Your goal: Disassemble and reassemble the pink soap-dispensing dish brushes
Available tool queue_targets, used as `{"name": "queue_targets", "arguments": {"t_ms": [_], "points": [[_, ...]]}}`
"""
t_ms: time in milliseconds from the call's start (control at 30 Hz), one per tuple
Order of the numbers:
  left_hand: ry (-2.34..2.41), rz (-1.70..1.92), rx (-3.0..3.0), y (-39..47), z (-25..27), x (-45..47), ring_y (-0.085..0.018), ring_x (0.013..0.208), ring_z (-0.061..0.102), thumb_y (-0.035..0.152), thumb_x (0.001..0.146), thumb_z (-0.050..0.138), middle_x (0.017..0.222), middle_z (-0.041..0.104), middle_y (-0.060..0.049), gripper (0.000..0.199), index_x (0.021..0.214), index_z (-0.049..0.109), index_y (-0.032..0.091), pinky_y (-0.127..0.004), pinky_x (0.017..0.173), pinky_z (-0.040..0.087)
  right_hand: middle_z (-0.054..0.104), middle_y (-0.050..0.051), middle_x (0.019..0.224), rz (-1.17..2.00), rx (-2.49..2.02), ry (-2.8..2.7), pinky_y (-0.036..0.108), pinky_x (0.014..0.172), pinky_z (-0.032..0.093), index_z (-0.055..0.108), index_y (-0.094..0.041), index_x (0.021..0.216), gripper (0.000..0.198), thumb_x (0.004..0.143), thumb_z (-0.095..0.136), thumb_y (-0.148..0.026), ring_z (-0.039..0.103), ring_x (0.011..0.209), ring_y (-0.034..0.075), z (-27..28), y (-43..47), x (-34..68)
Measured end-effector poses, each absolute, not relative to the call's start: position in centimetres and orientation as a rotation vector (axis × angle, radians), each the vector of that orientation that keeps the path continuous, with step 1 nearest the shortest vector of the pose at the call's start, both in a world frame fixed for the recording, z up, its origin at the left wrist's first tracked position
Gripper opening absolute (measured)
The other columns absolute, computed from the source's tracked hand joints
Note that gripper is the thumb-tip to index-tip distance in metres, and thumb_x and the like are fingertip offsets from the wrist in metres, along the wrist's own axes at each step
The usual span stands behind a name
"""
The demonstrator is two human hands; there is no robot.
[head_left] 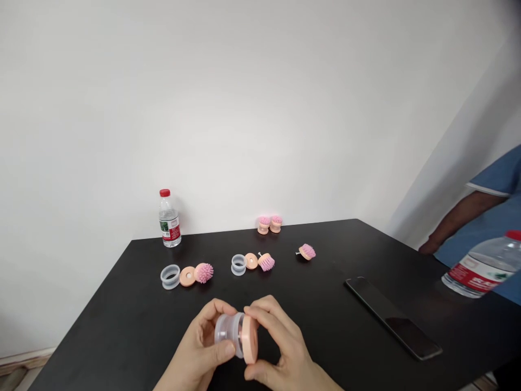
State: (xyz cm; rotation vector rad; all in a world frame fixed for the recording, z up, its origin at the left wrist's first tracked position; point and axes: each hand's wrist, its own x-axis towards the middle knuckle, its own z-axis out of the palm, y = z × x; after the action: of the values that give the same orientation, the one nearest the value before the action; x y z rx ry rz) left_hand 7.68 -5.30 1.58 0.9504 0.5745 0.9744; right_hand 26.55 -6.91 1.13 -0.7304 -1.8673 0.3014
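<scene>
Low over the front of the black table, my left hand (203, 345) grips a clear plastic ring (226, 332) lying on its side. My right hand (283, 339) has thumb and fingers round the rim of a peach-coloured disc cap (250, 340), which sits against the ring's right end. Whether the two are fully joined I cannot tell. Beyond my hands lie a clear ring (170, 277), a peach disc (188, 277) and a pink-bristled brush head (204, 272). Right of these are another ring (238, 265), disc (251, 261) and brush head (266, 262).
A lone brush head (306, 251) lies farther right. Two assembled brushes (269, 225) stand by the wall. Water bottles stand at the back left (170, 220) and right edge (484, 266). A phone (393, 317) lies on the black table (122, 320). A person in blue (484, 217) is at the right.
</scene>
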Motion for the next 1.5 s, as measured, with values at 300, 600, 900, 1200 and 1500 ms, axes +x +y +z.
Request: {"name": "queue_targets", "arguments": {"t_ms": [300,600,900,1200,1500], "points": [[0.553,0.966,1.088,-5.5,1.3,7.7,-0.013,0.073,0.052,0.041,0.060,0.091,0.082,0.063,0.000,0.051,0.098,0.062,0.023,-0.024,0.066,0.039,0.061,0.010,0.102,0.234,-0.707,-1.912,0.035,0.076,0.058,0.054,-0.021,0.132,0.056,0.089,0.066,-0.055,0.061,0.089,0.023,1.4,-7.0,26.5],[0.500,1.002,1.255,-5.3,1.3,7.8,-0.013,0.076,0.051,0.034,0.059,0.092,0.095,0.053,0.001,0.045,0.092,0.063,0.024,-0.025,0.068,0.039,0.062,0.006,0.086,0.212,-0.708,-1.860,0.037,0.066,0.054,0.059,-0.022,0.113,0.062,0.077,0.064,-0.072,0.058,0.076,0.023,1.1,-6.7,26.3],[0.563,1.037,1.137,-5.6,1.2,8.0,-0.012,0.074,0.052,0.033,0.062,0.090,0.088,0.057,0.002,0.046,0.097,0.063,0.025,-0.023,0.066,0.041,0.058,0.014,0.120,0.296,-0.746,-1.997,0.046,0.089,0.054,0.045,-0.023,0.140,0.073,0.084,0.064,-0.066,0.058,0.106,0.032,0.4,-7.0,27.6],[0.528,1.032,1.210,-5.3,0.9,8.2,-0.015,0.077,0.056,0.027,0.056,0.093,0.091,0.058,0.001,0.047,0.093,0.064,0.024,-0.024,0.065,0.043,0.060,0.003,0.074,0.250,-0.788,-1.866,0.031,0.056,0.050,0.063,-0.020,0.100,0.060,0.080,0.055,-0.076,0.057,0.064,0.018,1.4,-6.7,26.7],[0.660,1.163,1.270,-5.8,1.4,8.3,-0.021,0.085,0.062,0.025,0.061,0.090,0.094,0.057,0.000,0.043,0.094,0.063,0.026,-0.030,0.073,0.048,0.064,0.012,0.108,0.425,-0.790,-1.938,0.038,0.078,0.056,0.055,-0.021,0.130,0.061,0.089,0.058,-0.065,0.062,0.090,0.025,0.9,-6.9,27.3]]}}
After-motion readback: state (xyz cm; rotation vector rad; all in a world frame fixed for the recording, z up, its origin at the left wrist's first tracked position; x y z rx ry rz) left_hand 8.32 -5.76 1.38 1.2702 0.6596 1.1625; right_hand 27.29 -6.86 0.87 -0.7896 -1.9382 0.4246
